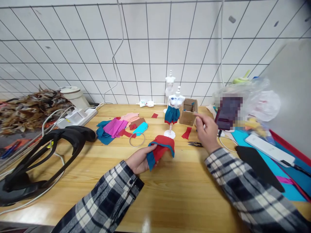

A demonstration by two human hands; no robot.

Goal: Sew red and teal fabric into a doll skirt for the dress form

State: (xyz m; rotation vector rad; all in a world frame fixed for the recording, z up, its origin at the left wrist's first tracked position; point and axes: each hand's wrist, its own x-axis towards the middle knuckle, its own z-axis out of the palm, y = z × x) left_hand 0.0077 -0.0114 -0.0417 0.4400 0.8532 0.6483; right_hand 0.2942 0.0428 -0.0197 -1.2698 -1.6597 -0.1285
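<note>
My left hand point(139, 160) holds a piece of red cloth with blue edging point(160, 147), thumb on top, over the middle of the wooden table. My right hand point(206, 132) is raised to the right of it, its fingers pinched together; whatever is between the fingertips is too small to make out. Black thread snips point(195, 144) lie just left of my right hand. Behind the cloth stands a small white mannequin point(177, 101) wearing a blue skirt with a red hem point(172, 114). A red scrap point(187, 133) lies near the mannequin's base.
Coloured cloth pieces point(115, 127) and a hoop point(137, 139) lie left of centre. A cardboard box point(189, 112) and a second mannequin point(169, 84) stand behind. A black headset frame point(73, 152) and power strip point(77, 118) are left; a phone point(229, 111) and power bank point(269, 150) right.
</note>
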